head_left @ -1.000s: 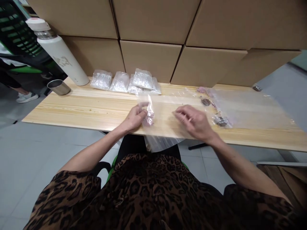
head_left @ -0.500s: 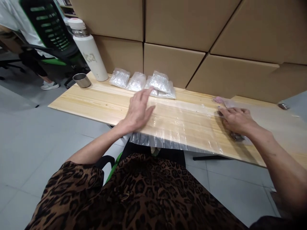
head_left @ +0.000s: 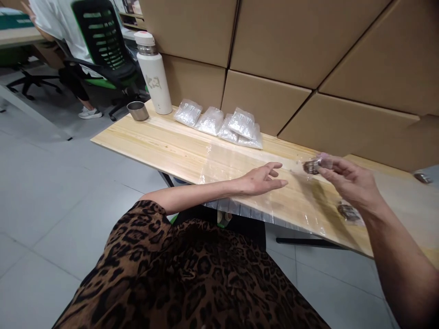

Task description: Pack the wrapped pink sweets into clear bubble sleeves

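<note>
The person's right hand (head_left: 356,183) is raised over the worktop (head_left: 120,139), its thumb and fingers (head_left: 328,175) closed in a pinch on a small dark packet (head_left: 311,166), a clear wrapper with dark contents that juts out on the side facing the other hand and appears to be clear of the wood. The left hand (head_left: 259,180) is stretched out toward it, thumb and fingers well spread, with nothing visible in their grasp; the 2 hands are apart. Beneath the left hand a clear plastic sheet (head_left: 219,167) lies spread out, its near edge hanging over the front of the worktop; whether the hand touches the plastic cannot be told. A second dark packet (head_left: 348,212) rests on the worktop near the right wrist, and a pale plastic sheet (head_left: 401,201) lies farther right, partly behind the right forearm. Along the back, 5 clear packets (head_left: 210,121) sit close together, some overlapping, in front of stacked cardboard boxes (head_left: 267,96). To the left of them a white bottle (head_left: 158,84) stands upright, with a metal cup (head_left: 137,111) just beside it near the worktop's end. Beyond, a co-worker in a white top (head_left: 55,23) sits in a black and green chair (head_left: 99,41)
</note>
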### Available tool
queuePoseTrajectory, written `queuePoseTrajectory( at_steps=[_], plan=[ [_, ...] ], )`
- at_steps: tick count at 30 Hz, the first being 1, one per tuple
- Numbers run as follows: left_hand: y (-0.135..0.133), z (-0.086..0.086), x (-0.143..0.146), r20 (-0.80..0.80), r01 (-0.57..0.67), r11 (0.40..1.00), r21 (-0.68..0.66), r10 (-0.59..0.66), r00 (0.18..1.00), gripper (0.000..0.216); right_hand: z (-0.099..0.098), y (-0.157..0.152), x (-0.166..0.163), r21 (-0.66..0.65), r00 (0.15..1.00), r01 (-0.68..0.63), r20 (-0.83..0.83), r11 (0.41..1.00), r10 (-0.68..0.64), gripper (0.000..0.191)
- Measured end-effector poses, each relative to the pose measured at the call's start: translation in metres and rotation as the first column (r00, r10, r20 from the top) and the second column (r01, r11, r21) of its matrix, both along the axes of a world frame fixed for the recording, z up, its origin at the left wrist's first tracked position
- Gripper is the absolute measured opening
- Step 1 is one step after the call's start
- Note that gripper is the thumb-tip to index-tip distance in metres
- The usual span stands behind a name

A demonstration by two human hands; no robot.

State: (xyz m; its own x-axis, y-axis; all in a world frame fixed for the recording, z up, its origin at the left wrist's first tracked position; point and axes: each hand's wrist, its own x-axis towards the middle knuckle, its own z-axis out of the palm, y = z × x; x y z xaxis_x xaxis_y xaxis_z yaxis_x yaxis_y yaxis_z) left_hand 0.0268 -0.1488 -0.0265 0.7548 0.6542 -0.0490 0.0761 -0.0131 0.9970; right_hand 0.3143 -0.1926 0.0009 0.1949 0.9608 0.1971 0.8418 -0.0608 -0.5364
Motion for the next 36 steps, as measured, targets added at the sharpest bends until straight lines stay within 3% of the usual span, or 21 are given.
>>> queuePoseTrajectory(
  at_steps=[2, 3, 6, 9, 12, 13, 15, 17, 20, 23, 31, 36],
  plan=[
    [0.003, -0.004, 0.011, 0.089, -0.014, 0.985, -0.172, 0.030, 0.996, 0.098, -0.001, -0.006, -0.029, -0.012, 0.901, -0.135, -0.418, 0.991, 0.117, 0.038],
    [0.005, -0.006, 0.015, 0.143, -0.015, 0.968, -0.250, 0.052, 0.988, 0.100, -0.002, -0.008, -0.042, -0.038, 0.829, -0.194, -0.541, 0.980, 0.143, 0.043],
    [0.011, -0.013, 0.020, 0.230, 0.001, 0.925, -0.379, 0.093, 0.969, 0.072, -0.006, -0.007, -0.067, -0.129, 0.758, -0.301, -0.633, 0.945, 0.155, 0.054],
    [0.015, -0.020, 0.020, 0.212, 0.003, 0.920, -0.391, 0.086, 0.973, 0.040, -0.007, 0.007, -0.057, -0.160, 0.843, -0.291, -0.509, 0.943, 0.174, 0.053],
    [0.015, -0.025, 0.019, 0.200, -0.011, 0.926, -0.377, 0.093, 0.975, 0.039, -0.003, 0.034, -0.019, -0.119, 0.992, -0.081, -0.105, 0.990, 0.068, 0.044],
    [0.013, -0.026, 0.019, 0.199, -0.015, 0.928, -0.373, 0.096, 0.975, 0.039, -0.002, 0.044, -0.004, -0.123, 0.997, -0.001, 0.079, 0.992, 0.011, 0.045],
    [0.011, -0.026, 0.018, 0.202, -0.025, 0.927, -0.374, 0.108, 0.973, 0.036, -0.001, 0.060, 0.025, -0.183, 0.920, 0.093, 0.391, 0.979, -0.015, 0.056],
    [0.009, -0.025, 0.017, 0.202, -0.040, 0.924, -0.381, 0.126, 0.971, 0.031, -0.002, 0.070, 0.050, -0.274, 0.847, 0.177, 0.532, 0.945, -0.004, 0.065],
    [0.007, -0.021, 0.014, 0.204, -0.080, 0.918, -0.388, 0.170, 0.964, 0.024, -0.007, 0.074, 0.074, -0.390, 0.832, 0.240, 0.555, 0.889, 0.019, 0.062],
    [0.005, -0.016, 0.012, 0.203, -0.101, 0.912, -0.398, 0.195, 0.960, 0.020, -0.013, 0.073, 0.083, -0.415, 0.835, 0.252, 0.550, 0.875, 0.021, 0.047],
    [0.000, -0.007, 0.012, 0.162, -0.155, 0.884, -0.441, 0.248, 0.955, 0.014, -0.017, 0.087, 0.074, -0.319, 0.860, 0.125, 0.507, 0.939, 0.057, 0.027],
    [-0.003, -0.002, 0.012, 0.170, -0.214, 0.842, -0.496, 0.336, 0.926, 0.008, -0.022, 0.088, 0.069, -0.172, 0.903, 0.087, 0.430, 0.981, -0.005, 0.012]
  ],
)
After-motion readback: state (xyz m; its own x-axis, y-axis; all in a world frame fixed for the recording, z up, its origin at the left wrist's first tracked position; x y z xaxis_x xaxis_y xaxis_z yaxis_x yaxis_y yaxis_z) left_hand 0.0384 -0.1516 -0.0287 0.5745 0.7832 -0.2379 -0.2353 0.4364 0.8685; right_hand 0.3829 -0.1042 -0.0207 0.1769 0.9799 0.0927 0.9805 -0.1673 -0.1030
